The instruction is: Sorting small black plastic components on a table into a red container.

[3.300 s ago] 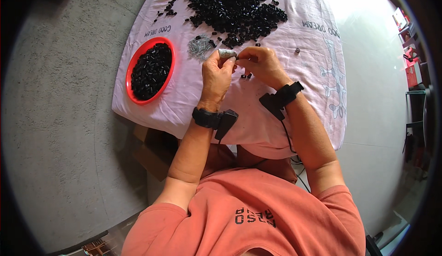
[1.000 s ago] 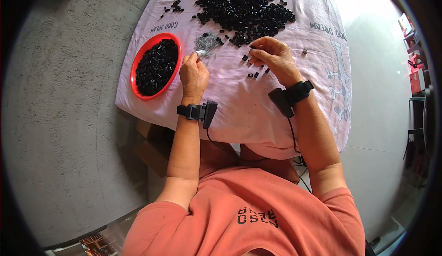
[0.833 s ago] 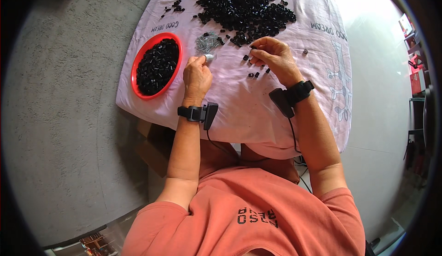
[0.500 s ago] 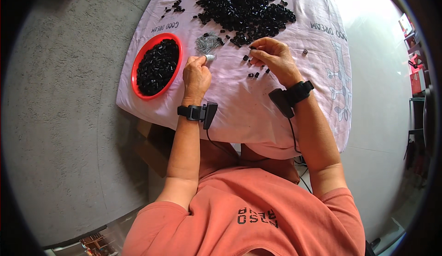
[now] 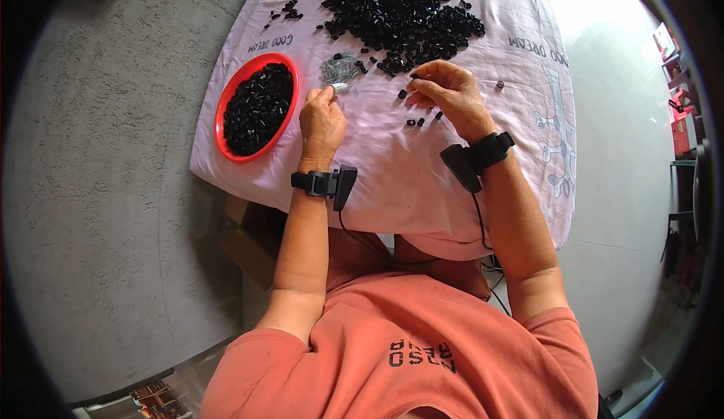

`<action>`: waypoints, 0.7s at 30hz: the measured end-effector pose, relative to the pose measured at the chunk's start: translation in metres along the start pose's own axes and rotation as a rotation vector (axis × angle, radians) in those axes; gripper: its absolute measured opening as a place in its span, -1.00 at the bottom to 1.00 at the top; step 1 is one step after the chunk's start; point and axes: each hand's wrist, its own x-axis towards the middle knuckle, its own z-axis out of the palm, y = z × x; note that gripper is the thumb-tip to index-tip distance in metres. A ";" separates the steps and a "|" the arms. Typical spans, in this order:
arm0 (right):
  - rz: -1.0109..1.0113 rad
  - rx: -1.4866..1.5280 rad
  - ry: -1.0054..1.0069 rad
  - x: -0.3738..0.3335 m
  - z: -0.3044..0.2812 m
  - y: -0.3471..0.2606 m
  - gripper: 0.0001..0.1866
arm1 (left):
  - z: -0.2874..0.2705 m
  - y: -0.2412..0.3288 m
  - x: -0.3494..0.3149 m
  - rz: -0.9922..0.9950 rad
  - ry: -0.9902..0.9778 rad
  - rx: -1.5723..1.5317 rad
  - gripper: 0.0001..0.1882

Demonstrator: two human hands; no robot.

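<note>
Thumb and forefinger of the right hand (image 5: 454, 96) pinch a small black piece (image 5: 415, 77) — just beside the large black heap (image 5: 392, 15), with loose pieces (image 5: 420, 123) lying nearby. The left hand's (image 5: 323, 126) fingers bunch together at the silvery pins (image 5: 339, 64), a whitish covering (image 5: 342, 88) at their tips — whether they grip a pin, I cannot tell. Left of that hand, a red bowl (image 5: 219, 121) full of black pieces rests on the pink cloth (image 5: 400, 178).

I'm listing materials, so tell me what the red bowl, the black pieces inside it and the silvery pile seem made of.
Red bowl: probably plastic, smooth and evenly coloured. Black pieces: likely hard plastic, glossy with bright glints; coated metal is possible. Silvery pile: perhaps metal, from its grey shine and thin slivers.
</note>
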 end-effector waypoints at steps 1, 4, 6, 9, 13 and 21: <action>-0.005 0.000 -0.002 0.000 0.000 0.000 -0.85 | 0.000 -0.003 0.001 -0.039 -0.007 0.025 -0.83; -0.003 -0.012 0.002 0.001 0.000 0.000 -0.85 | 0.000 -0.006 0.002 -0.032 -0.008 0.109 -0.85; -0.004 -0.006 -0.006 0.001 0.000 0.002 -0.85 | 0.002 -0.004 0.004 -0.060 0.007 0.088 -0.85; -0.006 0.003 -0.012 0.001 0.000 0.002 -0.85 | 0.004 -0.002 0.009 -0.093 0.022 0.078 -0.84; -0.017 -0.012 -0.015 -0.001 0.000 -0.001 -0.86 | 0.007 0.001 0.018 -0.107 0.002 0.105 -0.82; 0.001 0.008 -0.012 -0.001 0.003 -0.004 -0.87 | 0.013 -0.005 0.022 -0.150 -0.038 0.127 -0.82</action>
